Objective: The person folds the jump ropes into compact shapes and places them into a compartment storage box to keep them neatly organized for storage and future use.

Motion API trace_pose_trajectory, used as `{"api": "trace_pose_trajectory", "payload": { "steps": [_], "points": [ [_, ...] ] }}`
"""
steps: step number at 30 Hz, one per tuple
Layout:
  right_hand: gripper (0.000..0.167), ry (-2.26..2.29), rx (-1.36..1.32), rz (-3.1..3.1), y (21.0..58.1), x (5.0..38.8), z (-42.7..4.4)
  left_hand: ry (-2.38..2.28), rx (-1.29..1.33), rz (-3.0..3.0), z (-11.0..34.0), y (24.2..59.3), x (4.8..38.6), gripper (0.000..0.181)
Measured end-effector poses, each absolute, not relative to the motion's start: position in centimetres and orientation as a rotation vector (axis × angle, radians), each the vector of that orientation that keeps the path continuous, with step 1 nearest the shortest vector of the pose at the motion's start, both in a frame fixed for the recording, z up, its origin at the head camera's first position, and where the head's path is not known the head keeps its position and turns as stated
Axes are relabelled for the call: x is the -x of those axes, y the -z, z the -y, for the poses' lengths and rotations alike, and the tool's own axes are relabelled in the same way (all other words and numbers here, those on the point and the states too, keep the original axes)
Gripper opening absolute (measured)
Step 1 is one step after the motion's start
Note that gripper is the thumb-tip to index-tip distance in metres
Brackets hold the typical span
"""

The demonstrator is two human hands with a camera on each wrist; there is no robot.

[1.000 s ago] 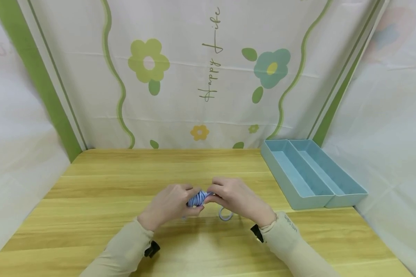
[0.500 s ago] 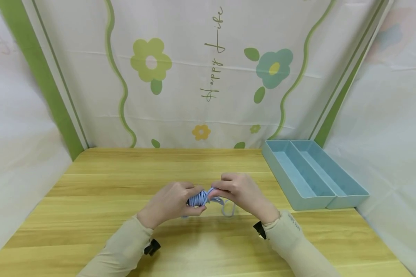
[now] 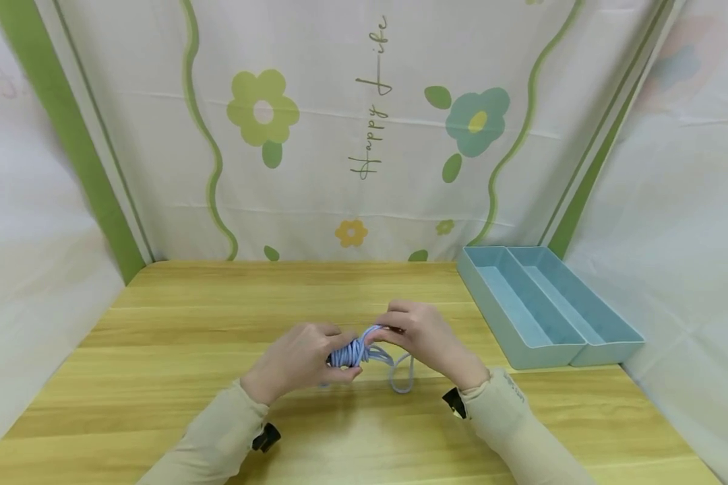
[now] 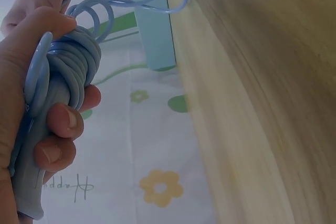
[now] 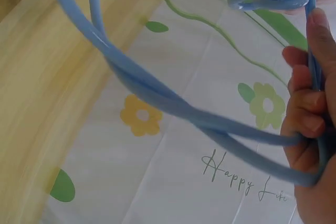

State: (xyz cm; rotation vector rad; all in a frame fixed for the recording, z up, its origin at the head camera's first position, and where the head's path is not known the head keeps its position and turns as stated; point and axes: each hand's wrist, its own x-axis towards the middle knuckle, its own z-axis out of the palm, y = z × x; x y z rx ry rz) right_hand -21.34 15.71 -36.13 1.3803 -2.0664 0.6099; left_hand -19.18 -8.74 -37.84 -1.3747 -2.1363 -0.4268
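Note:
A light blue jump rope (image 3: 347, 353) is held between both hands above the table. My left hand (image 3: 297, 357) grips its grey-blue handle (image 4: 30, 166), and the blue cord (image 4: 76, 66) is wound round that handle in several turns. To the right, my right hand (image 3: 423, 337) pinches a strand of the cord close to the coil. In the right wrist view more cord (image 5: 184, 109) runs out from the curled fingers (image 5: 310, 100). A loose loop (image 3: 402, 391) dangles beneath the right hand. Whether a second handle is there is hidden.
Two long light blue bins (image 3: 552, 345) stand side by side at the table's back right. The wooden table (image 3: 218, 289) backs onto a white curtain (image 3: 315, 182) with printed flowers. Both wrists wear black straps (image 3: 267, 438).
My right hand has moved slightly right and up, drawing cord away from the coil. Loose strands now show more, and the loop hangs longer. The left hand has hardly moved.

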Motion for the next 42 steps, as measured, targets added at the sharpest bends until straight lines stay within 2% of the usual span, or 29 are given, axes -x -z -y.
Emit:
{"api": "trace_pose_trajectory", "payload": {
  "steps": [5, 12, 19, 26, 35, 42],
  "points": [
    [0.026, -0.593, -1.289, 2.036, 36.31, 21.22, -15.46, 0.466, 1.39, 2.138, 8.5, 38.2, 18.94, 0.031],
    [0.031, -0.569, -1.29, 2.042, 36.4, 21.18, -15.16, 0.487, 1.364, 2.111, 8.37, 38.45, 18.66, 0.039],
    [0.011, -0.618, -1.398, 2.056, 36.17, 21.3, -15.16, 0.46, 1.369, 2.102, 8.35, 38.43, 18.72, 0.04],
    [0.011, -0.711, -1.388, 2.094, 36.05, 21.56, -15.65, 0.474, 1.392, 2.082, 8.09, 38.33, 18.56, 0.047],
    [0.008, -0.778, -1.303, 2.123, 36.12, 21.87, -15.84, 0.514, 1.386, 2.005, 7.83, 37.95, 18.43, 0.044],
    [0.015, -0.862, -1.367, 2.145, 35.82, 22.02, -16.04, 0.525, 1.388, 1.937, 7.75, 37.66, 18.63, 0.039]
  ]
}}
